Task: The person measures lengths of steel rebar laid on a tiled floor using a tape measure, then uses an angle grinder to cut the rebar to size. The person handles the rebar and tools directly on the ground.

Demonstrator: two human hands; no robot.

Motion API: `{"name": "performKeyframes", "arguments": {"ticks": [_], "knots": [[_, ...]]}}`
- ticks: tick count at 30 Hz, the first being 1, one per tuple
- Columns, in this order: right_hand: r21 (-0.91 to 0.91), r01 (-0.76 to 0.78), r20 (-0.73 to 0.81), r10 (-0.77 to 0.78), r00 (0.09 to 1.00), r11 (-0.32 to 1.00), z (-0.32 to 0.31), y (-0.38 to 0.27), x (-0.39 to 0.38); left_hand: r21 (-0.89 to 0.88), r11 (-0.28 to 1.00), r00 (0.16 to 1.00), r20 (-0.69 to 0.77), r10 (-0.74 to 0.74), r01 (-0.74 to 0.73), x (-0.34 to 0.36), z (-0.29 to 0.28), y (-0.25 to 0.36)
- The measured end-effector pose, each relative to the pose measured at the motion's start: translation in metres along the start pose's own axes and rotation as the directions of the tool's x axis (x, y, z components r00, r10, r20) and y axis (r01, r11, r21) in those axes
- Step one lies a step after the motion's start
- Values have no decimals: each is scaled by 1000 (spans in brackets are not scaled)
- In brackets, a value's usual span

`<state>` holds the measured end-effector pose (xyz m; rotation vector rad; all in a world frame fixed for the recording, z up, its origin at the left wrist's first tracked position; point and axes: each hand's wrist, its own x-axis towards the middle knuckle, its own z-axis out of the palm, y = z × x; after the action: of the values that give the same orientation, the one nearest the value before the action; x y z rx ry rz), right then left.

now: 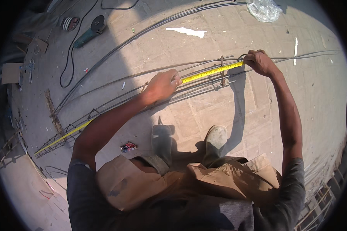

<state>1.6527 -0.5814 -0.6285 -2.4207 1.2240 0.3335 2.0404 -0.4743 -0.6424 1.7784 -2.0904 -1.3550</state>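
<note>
A yellow tape measure (pixel 212 72) is drawn out along a long cage of steel reinforcing bars (pixel 196 91) lying on the paved ground. My left hand (pixel 162 85) pinches the tape near the middle of the cage. At the cage's right end, my right hand (pixel 260 62) is closed round the tape measure's body, mostly hidden by the fingers. Beyond my left forearm the tape runs on to the cage's far left end. A square wire stirrup (pixel 222 71) stands around the bars between my hands.
An angle grinder (pixel 89 31) with its black cord lies at the upper left. Long loose steel bars (pixel 142 31) curve across the back. A clear plastic bag (pixel 263 10) is at the top right, a crumpled wrapper (pixel 128 147) near my boots (pixel 216 139). Another person's foot (pixel 69 24) shows upper left.
</note>
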Motion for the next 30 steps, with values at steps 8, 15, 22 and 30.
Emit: {"name": "performKeyframes", "arguments": {"ticks": [8, 15, 22, 30], "knots": [[12, -61, -40, 62, 997, 998, 12, 19, -20, -6, 999, 999, 4, 36, -36, 12, 10, 14], [37, -30, -91, 33, 995, 999, 18, 20, -18, -7, 998, 998, -16, 60, -60, 9, 7, 10], [12, -36, -96, 37, 995, 999, 21, 22, -18, -8, 1000, 1000, -21, 23, -23, 9, 9, 12], [18, -21, -119, 23, 993, 1000, 22, 24, -18, -6, 999, 998, -35, 44, -44, 11, 11, 10]]}}
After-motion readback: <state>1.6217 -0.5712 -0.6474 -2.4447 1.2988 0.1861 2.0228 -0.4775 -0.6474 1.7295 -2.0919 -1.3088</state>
